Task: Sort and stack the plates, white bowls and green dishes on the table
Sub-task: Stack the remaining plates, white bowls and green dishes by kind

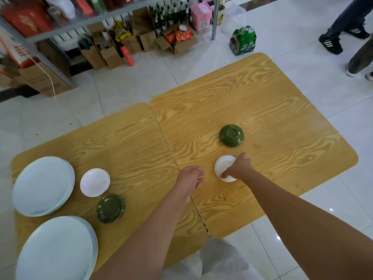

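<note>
A lone white bowl (223, 167) on the right half of the worktop (282, 126) is grasped at its near rim by the right hand (238, 167), thumb and fingers pinched on the edge, probably so it can be carried to the stack of white bowls (94, 182) at the left. The left hand (190, 178) is held just above the worktop seam, loosely curled and grasping nothing. An upturned green dish (231, 135) is left beyond the bowl, well apart from the green dishes (110, 208) already gathered. Two plate stacks (43, 185) (56, 249) are grouped at the left edge, each kind being kept together. No legible writing is seen on the crockery.
</note>
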`<state>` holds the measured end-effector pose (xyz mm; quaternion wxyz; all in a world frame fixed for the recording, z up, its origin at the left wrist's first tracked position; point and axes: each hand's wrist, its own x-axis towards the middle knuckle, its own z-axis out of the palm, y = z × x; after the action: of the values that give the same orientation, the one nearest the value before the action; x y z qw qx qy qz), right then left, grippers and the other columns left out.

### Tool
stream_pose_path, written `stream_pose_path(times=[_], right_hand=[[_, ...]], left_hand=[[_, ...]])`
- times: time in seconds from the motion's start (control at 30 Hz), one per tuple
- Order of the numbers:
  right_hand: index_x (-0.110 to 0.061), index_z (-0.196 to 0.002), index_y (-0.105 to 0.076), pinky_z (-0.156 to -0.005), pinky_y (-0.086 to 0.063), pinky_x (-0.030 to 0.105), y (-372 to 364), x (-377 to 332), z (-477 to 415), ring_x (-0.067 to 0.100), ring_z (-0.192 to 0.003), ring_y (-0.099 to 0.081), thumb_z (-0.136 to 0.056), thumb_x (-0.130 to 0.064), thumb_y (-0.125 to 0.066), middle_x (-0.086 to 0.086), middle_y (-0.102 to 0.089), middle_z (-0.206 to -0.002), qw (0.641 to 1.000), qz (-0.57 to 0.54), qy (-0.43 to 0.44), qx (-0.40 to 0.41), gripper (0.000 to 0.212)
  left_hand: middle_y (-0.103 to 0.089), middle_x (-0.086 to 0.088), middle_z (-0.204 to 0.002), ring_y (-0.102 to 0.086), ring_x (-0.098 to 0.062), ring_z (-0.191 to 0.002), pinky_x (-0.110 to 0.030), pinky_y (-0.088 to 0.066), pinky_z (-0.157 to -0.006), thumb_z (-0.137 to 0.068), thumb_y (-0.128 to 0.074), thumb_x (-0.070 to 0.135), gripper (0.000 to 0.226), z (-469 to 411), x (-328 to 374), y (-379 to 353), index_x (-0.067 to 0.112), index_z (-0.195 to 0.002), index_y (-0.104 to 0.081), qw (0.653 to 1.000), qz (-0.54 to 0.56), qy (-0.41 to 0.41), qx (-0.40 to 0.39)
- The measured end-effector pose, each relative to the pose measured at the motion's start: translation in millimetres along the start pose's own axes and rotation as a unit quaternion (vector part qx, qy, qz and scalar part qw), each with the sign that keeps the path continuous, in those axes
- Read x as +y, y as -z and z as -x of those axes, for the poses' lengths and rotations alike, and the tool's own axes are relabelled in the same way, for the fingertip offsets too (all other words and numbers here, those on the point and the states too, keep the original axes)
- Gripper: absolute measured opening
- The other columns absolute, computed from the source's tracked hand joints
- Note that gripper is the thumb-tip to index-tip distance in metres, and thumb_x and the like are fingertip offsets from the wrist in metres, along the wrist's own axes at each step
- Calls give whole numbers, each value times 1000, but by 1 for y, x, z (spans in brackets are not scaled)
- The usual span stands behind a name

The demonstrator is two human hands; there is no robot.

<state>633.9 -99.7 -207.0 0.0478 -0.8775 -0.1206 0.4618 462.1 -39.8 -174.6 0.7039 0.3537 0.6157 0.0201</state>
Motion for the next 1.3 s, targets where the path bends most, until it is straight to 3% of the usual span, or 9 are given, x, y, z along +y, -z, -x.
stream_pose_path(times=[0.07, 0.17, 0.23, 0.3, 0.47, 0.6, 0.73, 0.83, 1.3], right_hand=[[-8, -150, -10, -100, -46, 51, -14, -8, 12, 38, -129, -47, -64, -28, -91, 17, -40, -144, 999, -23, 46, -14, 120], [-5, -129, -45, -84, -53, 47, -36, -23, 31, 34, -107, -60, -76, -25, -83, 17, -59, -122, 986, -29, 163, 0, 69], [-6, -116, -57, -73, -56, 43, -50, -35, 48, 31, -89, -67, -83, -24, -76, 15, -66, -107, 973, -37, 227, -7, 42], [-8, -103, -64, -74, -58, 44, -65, -48, 66, 26, -76, -72, -87, -26, -72, 11, -71, -92, 962, -60, 265, -26, 25], [-12, -82, -74, -66, -50, 28, -103, -79, 97, 17, -68, -69, -92, -56, -55, 5, -73, -69, 961, -66, 267, -30, 50], [-3, -84, -75, -56, -41, 26, -129, -92, 104, 24, -73, -67, -95, -36, -59, 12, -72, -76, 962, 13, 270, 47, 39], [-6, -97, -69, -72, -43, 29, -156, -101, 111, 31, -96, -64, -89, -17, -60, 12, -66, -107, 951, 56, 287, 98, 16], [-16, -105, -48, -69, -41, 36, -165, -107, 121, 35, -100, -55, -82, 3, -47, 8, -55, -110, 955, 13, 281, 91, 30], [-16, -117, -46, -70, -40, 34, -211, -195, 147, 32, -100, -55, -87, 5, -44, 11, -56, -121, 909, 50, 407, 79, 36]], left_hand=[[-71, -4, -102, -66, -13, -77, -26, -44, -62, -99, -49, 15, 19, 4, 0, 13, 13, -112, -62, 1000, 6, -3, 7], [-70, -4, -103, -66, -14, -77, -26, -44, -61, -98, -52, 16, 14, 12, -1, 42, 14, -107, -63, 999, 20, -3, 27], [-69, -3, -100, -65, -13, -74, -25, -43, -59, -100, -51, 19, 10, 18, -3, 66, 17, -99, -62, 998, 36, -12, 43], [-70, -2, -98, -64, -13, -73, -25, -42, -59, -101, -50, 20, 11, 23, -8, 91, 18, -99, -61, 997, 44, -19, 59], [-69, -3, -97, -61, -15, -77, -27, -44, -65, -101, -48, 17, 14, 38, -22, 155, 15, -104, -61, 993, 76, -13, 85], [-68, -6, -94, -61, -18, -81, -25, -45, -64, -98, -50, 13, 12, 51, -35, 194, 14, -103, -62, 988, 114, -10, 100], [-67, -8, -98, -59, -14, -75, -23, -43, -62, -99, -48, 11, 17, 60, -45, 222, 12, -107, -63, 985, 144, -10, 98], [-65, -9, -95, -56, -18, -80, -26, -43, -66, -97, -49, 10, 16, 63, -49, 239, 14, -95, -63, 982, 157, -16, 99], [-69, -6, -115, -67, -17, -107, -29, -54, -92, -99, -53, 19, 28, 72, -32, 304, 13, -125, -59, 968, 222, -16, 114]])
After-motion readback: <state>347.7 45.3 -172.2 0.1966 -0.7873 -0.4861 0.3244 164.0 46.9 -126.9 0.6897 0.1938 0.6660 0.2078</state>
